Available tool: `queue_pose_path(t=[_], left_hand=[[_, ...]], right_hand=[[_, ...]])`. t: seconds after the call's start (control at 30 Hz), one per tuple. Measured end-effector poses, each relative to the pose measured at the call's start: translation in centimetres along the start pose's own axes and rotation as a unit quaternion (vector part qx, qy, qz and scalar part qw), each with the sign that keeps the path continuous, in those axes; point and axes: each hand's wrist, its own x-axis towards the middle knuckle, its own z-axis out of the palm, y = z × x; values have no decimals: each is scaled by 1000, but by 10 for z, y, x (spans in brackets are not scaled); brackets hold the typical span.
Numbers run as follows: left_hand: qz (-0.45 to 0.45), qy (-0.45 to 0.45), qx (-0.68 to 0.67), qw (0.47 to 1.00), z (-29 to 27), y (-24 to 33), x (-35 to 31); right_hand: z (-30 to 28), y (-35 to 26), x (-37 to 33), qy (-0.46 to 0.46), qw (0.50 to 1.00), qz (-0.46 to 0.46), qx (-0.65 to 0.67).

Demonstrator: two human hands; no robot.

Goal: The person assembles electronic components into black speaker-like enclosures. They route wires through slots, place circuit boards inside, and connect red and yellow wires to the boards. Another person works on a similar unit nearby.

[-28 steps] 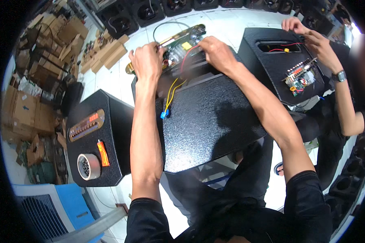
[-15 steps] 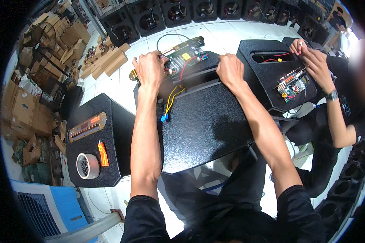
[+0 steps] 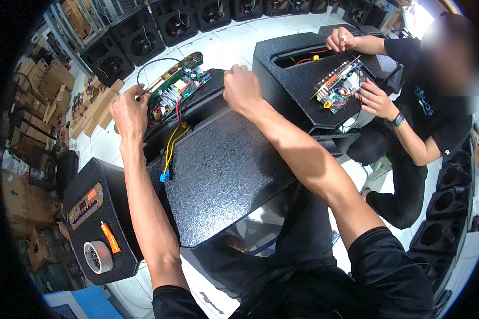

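Note:
A black cabinet (image 3: 218, 165) with a long slot lies across my lap. Over its far left edge rests a green circuit board (image 3: 178, 90) on a gold panel, with a red wire and yellow wires (image 3: 171, 146) ending in a blue connector (image 3: 164, 176). My left hand (image 3: 129, 114) is closed at the board's left end, its fingertips pinching a thin black cable (image 3: 153, 65) that loops over the board. Just past the slot's right end, my right hand (image 3: 243, 91) is curled into a fist; whatever it may hold is hidden.
On a smaller black cabinet (image 3: 112, 199) at left lie a gold panel (image 3: 86, 206), an orange tube (image 3: 110, 237) and a white roll with small dark pieces (image 3: 98, 257). At right, a co-worker's hand (image 3: 378, 101) touches another circuit board (image 3: 340, 85). Speaker cabinets (image 3: 178, 24) line the back.
The whole view has swung, shifting the scene leftward. My left hand has moved outward to the board's end; my right stays by the slot. The co-worker's watch-wearing hand has lowered to their board.

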Motion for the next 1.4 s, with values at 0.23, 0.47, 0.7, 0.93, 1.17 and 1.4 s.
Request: queue_pose_path(t=[0.23, 0.47, 0.7, 0.93, 1.17, 1.4], left_hand=[[-32, -52, -25, 998, 0, -2, 0], [-17, -43, 16, 999, -3, 5, -3], [5, -22, 41, 999, 4, -15, -6], [-9, -33, 33, 999, 8, -10, -6], [30, -1, 59, 998, 19, -7, -7], [2, -31, 49, 998, 5, -8, -4]], right_hand=[[-3, 0, -4, 23, 999, -27, -2], [-9, -2, -5, 14, 1000, -20, -7], [-22, -21, 1, -88, 996, 12, -6], [-10, -10, -1, -42, 999, -6, -13], [-9, -4, -4, -15, 999, -14, -25], [-15, -13, 3, -62, 998, 13, -21]])
